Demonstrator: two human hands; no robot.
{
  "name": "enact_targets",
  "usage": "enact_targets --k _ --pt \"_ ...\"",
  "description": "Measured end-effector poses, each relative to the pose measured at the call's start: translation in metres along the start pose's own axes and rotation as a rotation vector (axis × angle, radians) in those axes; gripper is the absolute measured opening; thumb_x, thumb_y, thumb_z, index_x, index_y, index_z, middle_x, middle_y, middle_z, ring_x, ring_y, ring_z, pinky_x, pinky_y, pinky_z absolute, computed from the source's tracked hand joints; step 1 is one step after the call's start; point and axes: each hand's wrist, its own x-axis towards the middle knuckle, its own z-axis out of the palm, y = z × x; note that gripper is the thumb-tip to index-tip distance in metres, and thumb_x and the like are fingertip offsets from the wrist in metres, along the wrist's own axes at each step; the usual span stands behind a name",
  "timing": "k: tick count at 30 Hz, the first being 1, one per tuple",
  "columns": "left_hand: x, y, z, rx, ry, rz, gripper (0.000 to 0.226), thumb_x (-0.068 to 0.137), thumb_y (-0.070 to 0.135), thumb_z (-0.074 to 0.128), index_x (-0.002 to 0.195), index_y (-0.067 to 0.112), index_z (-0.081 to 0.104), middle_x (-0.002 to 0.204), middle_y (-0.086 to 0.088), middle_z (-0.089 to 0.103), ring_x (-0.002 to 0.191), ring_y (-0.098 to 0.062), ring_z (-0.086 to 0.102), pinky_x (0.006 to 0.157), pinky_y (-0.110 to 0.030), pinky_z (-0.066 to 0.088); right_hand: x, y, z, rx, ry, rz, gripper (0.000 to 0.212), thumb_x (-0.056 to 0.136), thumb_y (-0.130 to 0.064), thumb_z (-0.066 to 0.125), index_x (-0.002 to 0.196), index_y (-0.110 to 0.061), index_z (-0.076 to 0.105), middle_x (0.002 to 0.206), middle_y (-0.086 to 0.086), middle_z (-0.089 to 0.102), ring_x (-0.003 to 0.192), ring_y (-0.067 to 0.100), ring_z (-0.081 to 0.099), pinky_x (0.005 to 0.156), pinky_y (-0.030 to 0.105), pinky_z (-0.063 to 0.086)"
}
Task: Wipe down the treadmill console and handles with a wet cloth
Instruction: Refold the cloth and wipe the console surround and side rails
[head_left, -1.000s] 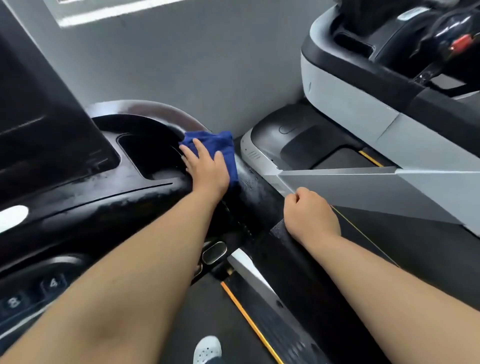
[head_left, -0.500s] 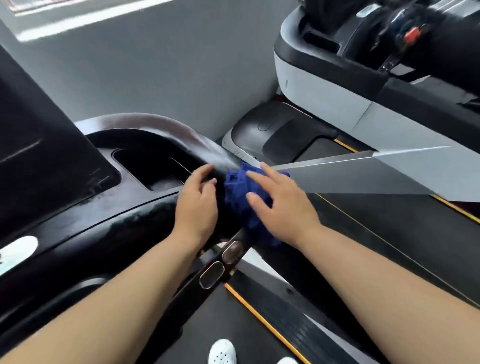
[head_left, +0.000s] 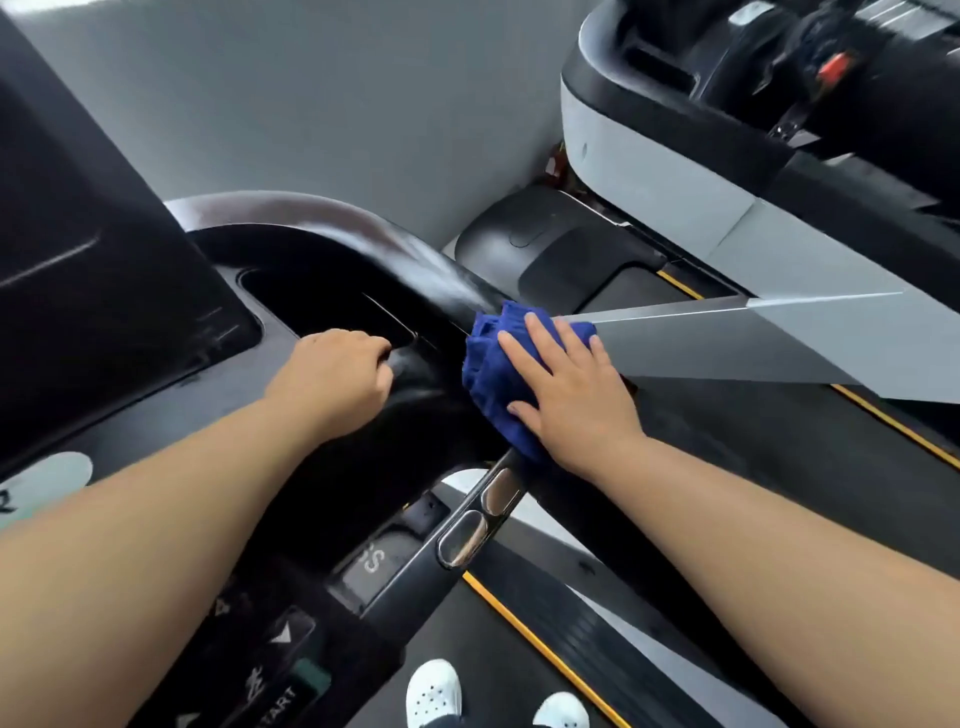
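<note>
A bunched blue cloth (head_left: 491, 374) lies on the right side handle (head_left: 441, 280) of the black treadmill console (head_left: 156, 395). My right hand (head_left: 566, 395) presses flat on the cloth, fingers spread over it. My left hand (head_left: 332, 379) rests with curled fingers on the console's edge beside the cup recess (head_left: 322, 306), holding nothing. Wet streaks shine on the curved handle above the cloth. A metal pulse-sensor grip (head_left: 475, 525) sits just below the cloth. The dark screen (head_left: 78, 260) fills the left.
A second grey and black treadmill (head_left: 727, 171) stands close on the right, its grey side rail (head_left: 753, 338) reaching up to the cloth. The grey wall (head_left: 337, 104) is behind. Console buttons (head_left: 280, 670) lie at the lower left. White shoes (head_left: 434, 691) stand on the belt below.
The cloth passed from my left hand to my right and moved from the cup recess to the right handle. My left hand drew back onto the console edge and curled.
</note>
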Motion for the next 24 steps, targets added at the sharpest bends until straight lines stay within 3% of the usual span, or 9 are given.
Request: enact_targets --k 7,12,15,18,21,24 --pt "-0.001 0.003 -0.012 -0.137 -0.054 -0.065 0.041 0.08 0.032 0.035 0.109 0.026 0.063 0.111 -0.005 0.067 0.103 -0.03 0.058 0.086 -0.038 0.046 0.034 -0.023 -0.002 -0.014 -0.003 -0.028 0.072 0.095 -0.047 0.045 0.151 -0.037 0.001 0.161 -0.002 0.0 0.147 0.026 0.003 0.117 0.047 0.008" --pt "-0.002 0.004 -0.014 -0.083 -0.128 -0.102 0.038 0.089 0.032 0.038 0.122 0.026 0.055 0.115 -0.009 0.064 0.105 -0.032 0.056 0.087 -0.038 0.043 -0.043 0.014 0.008 -0.051 0.16 -0.089 0.062 0.083 -0.035 0.068 0.14 -0.033 0.044 0.152 0.005 0.036 0.136 0.036 0.037 0.105 0.055 0.033" --pt "-0.001 0.01 -0.015 0.025 -0.163 -0.103 0.032 0.09 0.034 0.037 0.115 0.023 0.054 0.112 -0.011 0.062 0.104 -0.033 0.054 0.086 -0.04 0.041 -0.082 0.032 0.016 -0.069 0.192 -0.141 0.053 0.077 -0.026 0.073 0.128 -0.03 0.06 0.147 0.003 0.043 0.133 0.036 0.042 0.104 0.057 0.034" --pt "-0.01 0.023 -0.013 0.066 -0.14 -0.082 0.029 0.086 0.032 0.044 0.111 0.025 0.057 0.119 -0.005 0.058 0.114 -0.028 0.049 0.1 -0.047 0.033 -0.111 0.039 0.021 -0.066 0.255 -0.194 0.039 0.073 -0.017 0.075 0.111 -0.026 0.071 0.139 0.0 0.053 0.13 0.033 0.046 0.107 0.051 0.033" --pt "-0.033 0.031 -0.015 0.102 -0.144 -0.08 0.046 0.086 0.034 0.049 0.132 0.029 0.047 0.136 -0.001 0.048 0.13 -0.023 0.038 0.111 -0.05 0.02 -0.125 0.04 0.021 0.017 0.395 -0.163 0.025 0.071 -0.015 0.074 0.094 -0.025 0.074 0.116 -0.004 0.067 0.117 0.025 0.051 0.092 0.039 0.034" --pt "-0.062 0.026 -0.025 0.139 -0.127 -0.18 0.055 0.084 0.035 0.054 0.137 0.03 0.042 0.146 -0.004 0.038 0.136 -0.026 0.031 0.113 -0.052 0.014 -0.119 0.021 0.015 0.304 0.495 -0.022 0.02 0.072 -0.016 0.072 0.091 -0.015 0.072 0.093 0.004 0.063 0.087 0.03 0.054 0.073 0.037 0.042"
